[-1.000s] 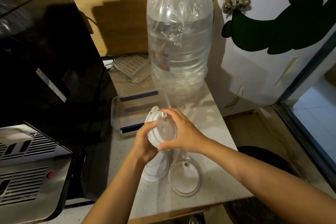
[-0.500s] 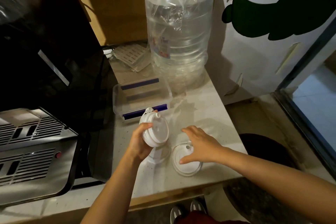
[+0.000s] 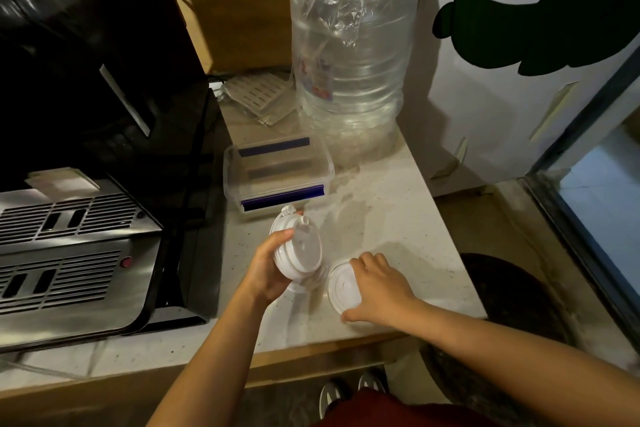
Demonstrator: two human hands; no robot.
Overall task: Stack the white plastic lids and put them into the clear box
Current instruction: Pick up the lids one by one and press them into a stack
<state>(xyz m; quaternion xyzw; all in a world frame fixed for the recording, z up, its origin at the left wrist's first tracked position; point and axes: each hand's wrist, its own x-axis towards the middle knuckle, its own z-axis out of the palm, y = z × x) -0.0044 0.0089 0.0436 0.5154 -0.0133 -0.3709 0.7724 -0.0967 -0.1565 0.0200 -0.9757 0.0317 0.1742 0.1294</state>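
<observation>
Large clear plastic water bottle [image 3: 349, 55] at the bench's [image 3: 398, 218] far edge, top cut off. Clear rectangular plastic box [image 3: 277, 173] with blue clips just before it. Left hand [image 3: 266, 270] gripping a stack of white round plastic lids [image 3: 299, 248] (count unclear). Right hand [image 3: 379, 288] spread flat, half covering a single white lid [image 3: 341, 288] near the front edge.

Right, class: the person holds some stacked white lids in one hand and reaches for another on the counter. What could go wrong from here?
1. The left hand has only a one-handed grip on the tilted stack of white plastic lids; it might slip apart.
2. The flat white round lid under the right hand lies near the counter edge and could slide off.
3. The clear plastic box with blue clips looks lidded, which could delay loading.
</observation>
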